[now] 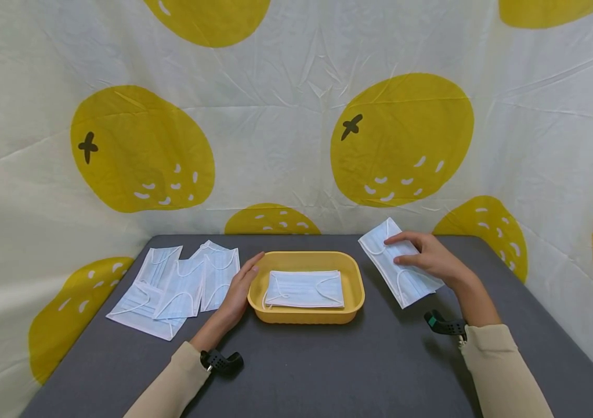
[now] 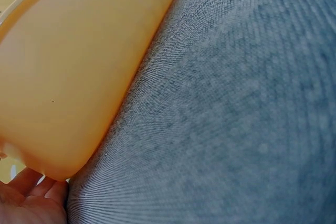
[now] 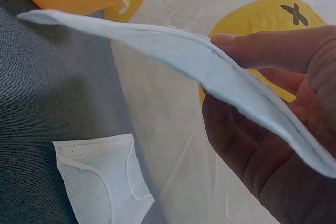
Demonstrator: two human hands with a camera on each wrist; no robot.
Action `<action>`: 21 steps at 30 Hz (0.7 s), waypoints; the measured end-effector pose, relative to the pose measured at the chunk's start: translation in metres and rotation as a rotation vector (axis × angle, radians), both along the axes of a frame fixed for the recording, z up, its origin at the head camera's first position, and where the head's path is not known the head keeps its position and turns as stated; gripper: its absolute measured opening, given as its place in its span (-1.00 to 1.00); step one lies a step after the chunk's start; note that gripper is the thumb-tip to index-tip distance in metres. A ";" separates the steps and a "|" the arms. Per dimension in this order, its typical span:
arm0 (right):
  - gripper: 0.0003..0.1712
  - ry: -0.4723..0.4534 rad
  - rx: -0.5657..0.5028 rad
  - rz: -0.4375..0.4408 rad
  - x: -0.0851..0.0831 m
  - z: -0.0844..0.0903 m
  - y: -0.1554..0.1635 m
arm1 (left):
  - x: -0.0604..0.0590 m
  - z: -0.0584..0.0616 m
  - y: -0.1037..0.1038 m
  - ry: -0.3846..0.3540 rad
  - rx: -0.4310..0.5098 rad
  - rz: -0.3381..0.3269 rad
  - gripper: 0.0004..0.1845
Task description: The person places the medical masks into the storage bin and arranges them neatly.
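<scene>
Mask (image 1: 398, 269) under right grip (image 1: 429, 255) (lifted)

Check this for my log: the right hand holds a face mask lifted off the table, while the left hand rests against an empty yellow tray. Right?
Not quite. The yellow tray is not empty: the head view shows a face mask in the tray. The rest stands: the right hand holds a lifted face mask, and the left hand rests against the tray.

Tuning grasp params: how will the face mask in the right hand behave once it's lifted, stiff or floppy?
Likely floppy: in the right wrist view the mask bows in a curve where the right hand pinches it. Probably very light, since it is a thin sheet. Its ear loops hang loose, as on the mask in the yellow tray, so they may snag.
</scene>
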State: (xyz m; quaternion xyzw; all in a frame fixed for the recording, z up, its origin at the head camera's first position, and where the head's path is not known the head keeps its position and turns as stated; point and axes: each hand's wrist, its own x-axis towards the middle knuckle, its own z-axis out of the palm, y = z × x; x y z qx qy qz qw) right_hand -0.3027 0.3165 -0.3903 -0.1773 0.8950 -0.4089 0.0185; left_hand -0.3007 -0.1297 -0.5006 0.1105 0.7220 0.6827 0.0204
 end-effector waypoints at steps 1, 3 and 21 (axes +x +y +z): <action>-0.53 -0.001 0.001 0.000 0.000 0.000 0.000 | 0.000 0.000 0.000 -0.001 0.001 -0.001 -0.49; -0.53 -0.004 0.001 -0.001 0.001 0.000 -0.001 | 0.000 0.000 0.000 -0.004 0.003 -0.002 -0.49; -0.56 0.020 0.010 0.022 0.004 -0.003 -0.011 | 0.001 0.000 0.000 0.000 0.006 -0.010 -0.49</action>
